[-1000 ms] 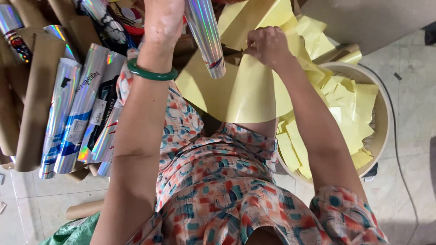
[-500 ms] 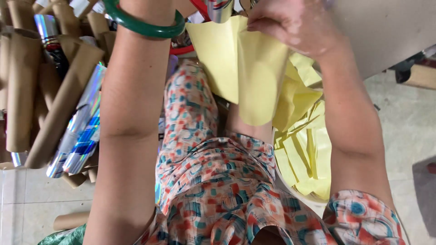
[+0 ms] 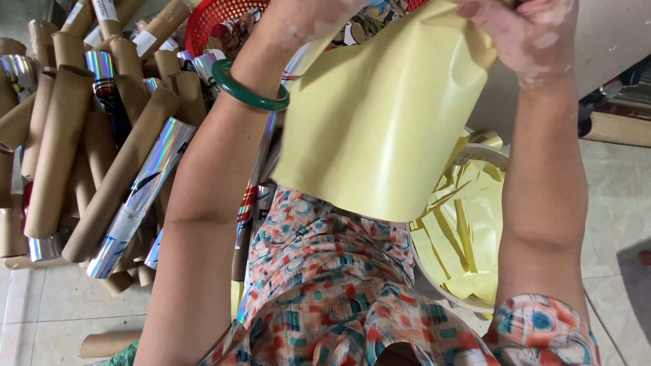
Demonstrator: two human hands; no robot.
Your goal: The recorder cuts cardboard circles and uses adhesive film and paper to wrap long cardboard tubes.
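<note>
Pinching the top edge of a pale yellow sheet, your right hand sits at the upper right of the view, fingers closed on the paper near its corner. The sheet hangs down from that grip in a loose curve, its lower edge just above your lap and the patterned dress. Your left hand is raised at the top centre; most of it is cut off by the frame edge and hidden behind the sheet, so whether it is clenched or what it holds cannot be told. A green bangle rings the left wrist. Between the left forearm and the sheet, a thin holographic foil strip runs downward toward the lap. Behind the left hand, a red plastic basket holds mixed items, too cluttered to tell apart. To your left, a heap of brown cardboard tubes lies on the tiled floor, some bare, some wrapped in shiny holographic foil. One bare tube lies apart near the bottom left. To your right, below the right forearm, a round pale tub stands on the floor, filled with cut yellow paper pieces of the same colour as the held sheet. A grey surface fills the upper right corner.
</note>
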